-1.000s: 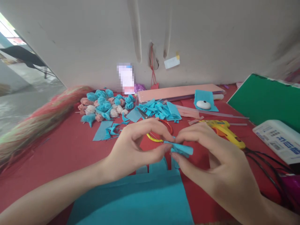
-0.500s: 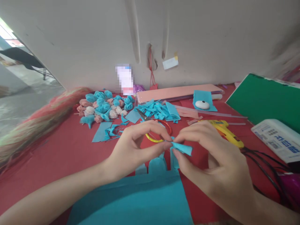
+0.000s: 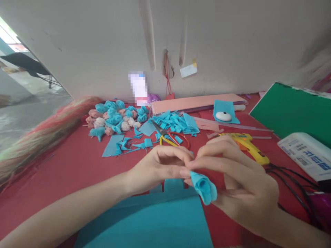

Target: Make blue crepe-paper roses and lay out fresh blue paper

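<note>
Between my two hands is a small blue crepe paper flower, rolled into a cone whose open ruffled end faces me. My left hand pinches its narrow end between thumb and fingertips. My right hand closes on the same end from the other side, its thumb hidden behind the paper. Below them lies a large blue crepe paper sheet, with cut petal-shaped pieces at its far edge. Scissors with red and yellow handles rest just beyond my hands.
Finished blue, pink and white paper flowers are heaped at the left back. Blue scraps lie mid-table. To the right are a yellow glue gun, black cables, a white box and a green board.
The rolled blue paper has turned so its open end now faces me and lower. My hands have shifted slightly down, uncovering more of the scissors.
</note>
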### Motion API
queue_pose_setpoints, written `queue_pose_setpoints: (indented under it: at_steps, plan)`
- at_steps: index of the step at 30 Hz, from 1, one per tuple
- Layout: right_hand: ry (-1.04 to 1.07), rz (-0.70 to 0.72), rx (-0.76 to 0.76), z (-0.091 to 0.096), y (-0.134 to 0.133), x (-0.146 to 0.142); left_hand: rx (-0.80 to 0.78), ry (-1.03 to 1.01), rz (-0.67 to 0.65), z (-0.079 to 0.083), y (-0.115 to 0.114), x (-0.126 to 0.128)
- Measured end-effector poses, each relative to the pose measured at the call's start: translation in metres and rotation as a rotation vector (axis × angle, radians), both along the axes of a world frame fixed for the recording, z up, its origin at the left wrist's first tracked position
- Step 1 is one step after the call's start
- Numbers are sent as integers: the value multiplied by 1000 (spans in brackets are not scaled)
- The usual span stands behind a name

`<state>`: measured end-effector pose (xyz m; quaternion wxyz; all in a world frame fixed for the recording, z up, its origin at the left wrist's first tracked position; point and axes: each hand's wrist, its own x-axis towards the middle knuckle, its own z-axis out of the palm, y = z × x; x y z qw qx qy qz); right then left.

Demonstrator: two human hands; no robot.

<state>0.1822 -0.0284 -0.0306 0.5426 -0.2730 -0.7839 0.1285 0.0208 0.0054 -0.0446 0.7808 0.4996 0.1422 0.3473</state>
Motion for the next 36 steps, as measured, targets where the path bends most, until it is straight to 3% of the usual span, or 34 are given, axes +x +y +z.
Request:
queue_pose_setpoints:
  at_steps: [6, 13, 28, 36]
  plan:
    - [-8, 92, -5, 1, 6, 4, 18, 22, -66, -5, 5, -3]
    - [-74, 104, 52, 3, 5, 6, 65, 40, -140, -7, 9, -7]
    - [-235, 69, 164, 10, 0, 5, 96, 179, -290, 6, 9, -12]
    - [-221, 2, 194, 9, 0, 3, 26, 104, -258, 0, 6, -7]
